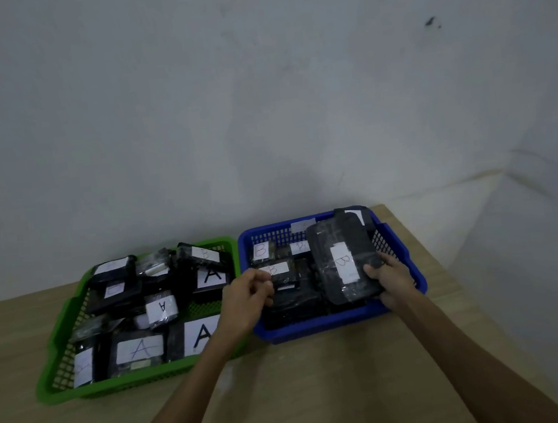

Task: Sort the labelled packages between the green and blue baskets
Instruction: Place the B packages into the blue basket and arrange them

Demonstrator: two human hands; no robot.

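Note:
A green basket (57,379) on the left holds several black wrapped packages with white labels, most marked A (140,349), a few marked B (206,253). To its right stands a blue basket (320,325) with several black packages labelled B (261,250). My right hand (389,277) grips the near right edge of a large black package marked B (343,261), which lies tilted over the blue basket's right side. Between the two baskets my left hand (247,299) hovers with curled fingers at the blue basket's left wall, and nothing shows in it.
Both baskets sit on a light wooden table (322,379) pushed against a grey wall (260,110). The table's right edge runs diagonally just past the blue basket. Bare tabletop lies in front of the baskets, crossed by my forearms.

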